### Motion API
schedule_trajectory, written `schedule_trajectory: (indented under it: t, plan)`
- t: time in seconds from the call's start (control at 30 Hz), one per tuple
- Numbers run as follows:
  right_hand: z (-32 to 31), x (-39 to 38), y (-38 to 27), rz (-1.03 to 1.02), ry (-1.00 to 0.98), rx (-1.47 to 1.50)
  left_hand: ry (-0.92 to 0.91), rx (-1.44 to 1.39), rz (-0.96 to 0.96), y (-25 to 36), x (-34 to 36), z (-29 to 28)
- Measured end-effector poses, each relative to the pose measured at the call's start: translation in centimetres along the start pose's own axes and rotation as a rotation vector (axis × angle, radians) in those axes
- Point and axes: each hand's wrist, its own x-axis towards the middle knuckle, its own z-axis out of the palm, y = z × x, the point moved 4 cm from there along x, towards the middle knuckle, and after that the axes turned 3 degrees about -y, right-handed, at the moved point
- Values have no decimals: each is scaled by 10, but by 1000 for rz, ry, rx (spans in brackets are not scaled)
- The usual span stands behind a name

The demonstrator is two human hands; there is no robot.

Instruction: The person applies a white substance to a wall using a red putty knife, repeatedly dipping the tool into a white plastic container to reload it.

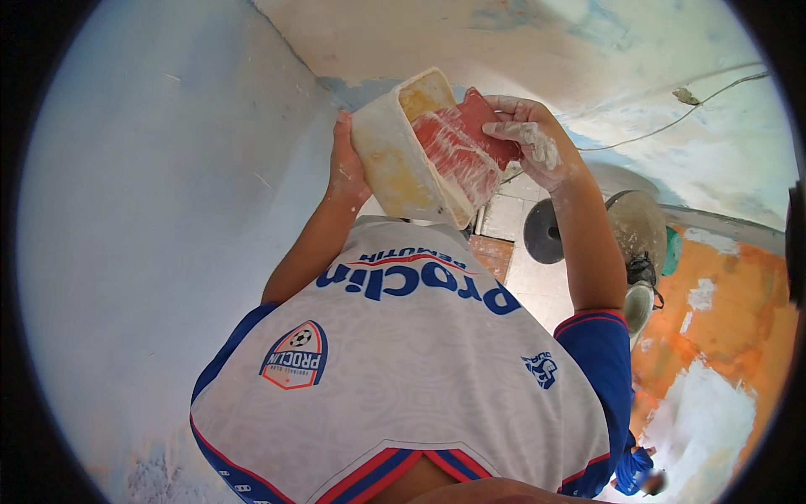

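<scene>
Gripping the tilted cream plastic tub (pixel 401 160) from behind, the left hand (pixel 344 164) holds it chest-high while the right hand (pixel 527 139) pinches a red putty scraper (pixel 460 143) inside; putty could spill onto the white jersey (pixel 403 370).
</scene>
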Motion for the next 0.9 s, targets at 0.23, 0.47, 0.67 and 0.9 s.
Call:
schedule_trajectory:
  t: [0.23,0.47,0.67,0.9]
  plan:
    - [-4,-2,-9,-35,-125,120,-13,31,217,-3,9,-23]
    - [-12,-35,-6,-335,20,487,-137,-135,72,-12,21,-30]
    - [-6,-41,4,-629,201,647,-73,-124,-30,-17,29,-18]
    - [-33,-17,-10,-1001,697,421,-54,-99,-34,-13,39,-24]
